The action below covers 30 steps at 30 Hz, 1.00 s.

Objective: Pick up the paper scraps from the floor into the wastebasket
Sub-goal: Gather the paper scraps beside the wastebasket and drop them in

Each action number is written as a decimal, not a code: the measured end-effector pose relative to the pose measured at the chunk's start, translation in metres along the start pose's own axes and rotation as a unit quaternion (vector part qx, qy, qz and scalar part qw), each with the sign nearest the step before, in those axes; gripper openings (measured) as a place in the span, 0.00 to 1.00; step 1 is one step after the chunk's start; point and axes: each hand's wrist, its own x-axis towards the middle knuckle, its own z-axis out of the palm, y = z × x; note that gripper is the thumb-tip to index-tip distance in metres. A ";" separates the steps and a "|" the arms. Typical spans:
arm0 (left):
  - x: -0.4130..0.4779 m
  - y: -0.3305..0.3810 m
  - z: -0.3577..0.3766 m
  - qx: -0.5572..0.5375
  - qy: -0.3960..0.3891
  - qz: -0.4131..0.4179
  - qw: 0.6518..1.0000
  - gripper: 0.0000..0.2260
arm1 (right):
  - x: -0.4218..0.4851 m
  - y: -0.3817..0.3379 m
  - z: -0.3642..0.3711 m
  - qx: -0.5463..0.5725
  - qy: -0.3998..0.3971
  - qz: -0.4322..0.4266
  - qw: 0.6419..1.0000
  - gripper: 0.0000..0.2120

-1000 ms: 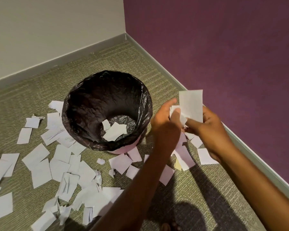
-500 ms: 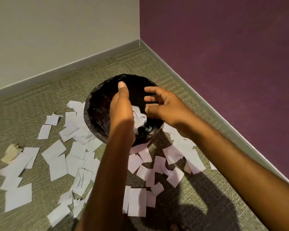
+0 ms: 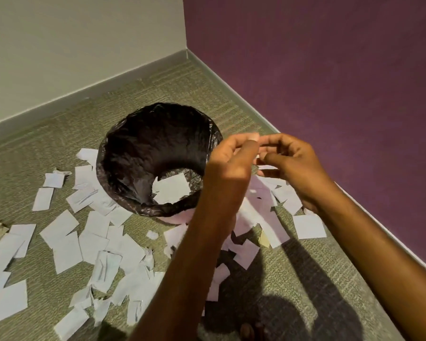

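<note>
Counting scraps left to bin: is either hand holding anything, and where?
Cannot tell: left hand and right hand curl fingertips together beside the wastebasket; anything pinched between them is unclear.

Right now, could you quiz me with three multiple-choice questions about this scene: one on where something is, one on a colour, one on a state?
1. Where does the wastebasket stand?
A. on the carpet near the room corner
B. on a table
C. hung on a wall

2. What colour is its liner?
A. white
B. black
C. blue

3. How do the paper scraps lie?
A. all in the wastebasket
B. a few inside, many on the floor
C. none inside

Answers:
1 A, it sits on carpet by the corner.
2 B, the bag folded over the rim is black.
3 B, a white scrap shows at its bottom and many more lie around it.
</note>
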 end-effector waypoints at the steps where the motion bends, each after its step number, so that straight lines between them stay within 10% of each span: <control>1: 0.003 -0.009 0.006 0.005 -0.022 -0.014 1.000 0.09 | 0.001 0.010 -0.009 -0.005 0.014 0.010 1.000 0.14; 13: 0.042 -0.177 0.012 0.401 -0.053 -0.084 0.911 0.25 | -0.002 0.201 -0.056 -0.133 0.064 0.156 0.977 0.13; 22: 0.045 -0.262 -0.005 0.601 -0.097 -0.015 0.793 0.35 | -0.009 0.256 -0.025 -0.427 0.006 0.081 0.901 0.34; 30: 0.045 -0.262 -0.011 0.610 -0.128 0.003 0.782 0.24 | -0.028 0.268 0.006 -0.485 0.091 0.027 0.869 0.36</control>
